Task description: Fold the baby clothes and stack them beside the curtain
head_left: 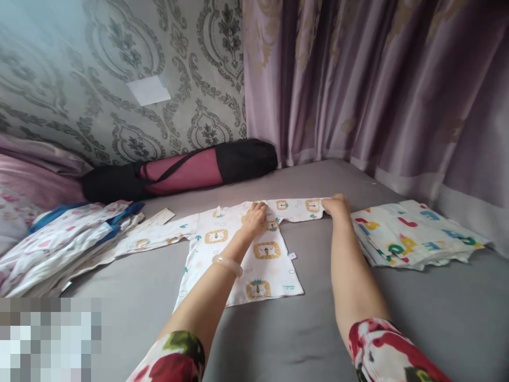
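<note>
A small white shirt with a lion print (pixel 228 265) lies spread on the grey bed sheet (pixel 298 339), both sleeves stretched out sideways. My left hand (pixel 256 216) rests on the shirt near its collar and right shoulder area; its fingers look bent together, and what they grip is hidden. At the end of the right-hand sleeve, my right hand (pixel 336 206) has its fingers closed on the cuff. A bangle (pixel 228 266) circles my left wrist. The other sleeve reaches left toward a heap of clothes.
Folded clothes with colourful letters (pixel 413 233) lie at the right. Piled clothes (pixel 83 228) are at the left. A black and maroon long bag (pixel 183 172) lies along the wall, beside a purple curtain (pixel 318 79).
</note>
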Demonstrator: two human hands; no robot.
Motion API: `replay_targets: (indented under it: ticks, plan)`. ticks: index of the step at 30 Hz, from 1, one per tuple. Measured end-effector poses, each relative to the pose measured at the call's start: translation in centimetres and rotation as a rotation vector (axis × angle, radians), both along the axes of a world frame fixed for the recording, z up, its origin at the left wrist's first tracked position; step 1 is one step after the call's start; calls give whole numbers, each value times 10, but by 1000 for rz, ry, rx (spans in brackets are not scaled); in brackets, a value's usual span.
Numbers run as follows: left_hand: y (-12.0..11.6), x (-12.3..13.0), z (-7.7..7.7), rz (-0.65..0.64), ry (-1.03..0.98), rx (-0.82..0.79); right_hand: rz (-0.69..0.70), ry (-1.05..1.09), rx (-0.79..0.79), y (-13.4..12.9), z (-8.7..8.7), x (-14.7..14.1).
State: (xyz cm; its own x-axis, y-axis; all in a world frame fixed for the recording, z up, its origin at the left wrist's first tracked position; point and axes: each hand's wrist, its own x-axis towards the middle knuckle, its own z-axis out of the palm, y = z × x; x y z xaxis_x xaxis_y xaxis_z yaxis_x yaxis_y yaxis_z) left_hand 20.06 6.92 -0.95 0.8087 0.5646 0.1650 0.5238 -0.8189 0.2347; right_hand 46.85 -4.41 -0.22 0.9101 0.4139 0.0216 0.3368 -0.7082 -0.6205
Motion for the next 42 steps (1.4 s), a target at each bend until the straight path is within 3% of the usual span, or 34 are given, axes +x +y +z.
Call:
replay_targets:
  ticks: [4, 8, 12, 16, 23, 27, 32, 39, 42]
  plan:
    - [4, 8, -7, -13, -5, -40, -45, 44, 270, -3, 18, 10]
    - [7, 8, -9, -15, 44, -110, -69, 112, 620, -4, 43, -4]
    - [10, 10, -6, 0, 137, -167, -125, 472, 899, 0, 69, -31]
    - [17, 17, 5, 4, 236, -176, 5, 810, 1120, 5, 89, -53]
    - [20, 31, 38, 18, 387, -243, 221, 1102, 1228, 26, 102, -92]
    - [16, 35, 42, 67, 358, -301, 233, 1125, 1214, 31, 99, -100]
    - [9, 8, 28, 145, -55, -460, 226, 1116, 1219, 30, 98, -103]
    - [0, -83, 15, 426, -793, -1043, 329, 1030, 1124, 44, 97, -139]
    - [2, -106, 12, 517, -1007, -1233, 376, 948, 1036, 55, 91, -170]
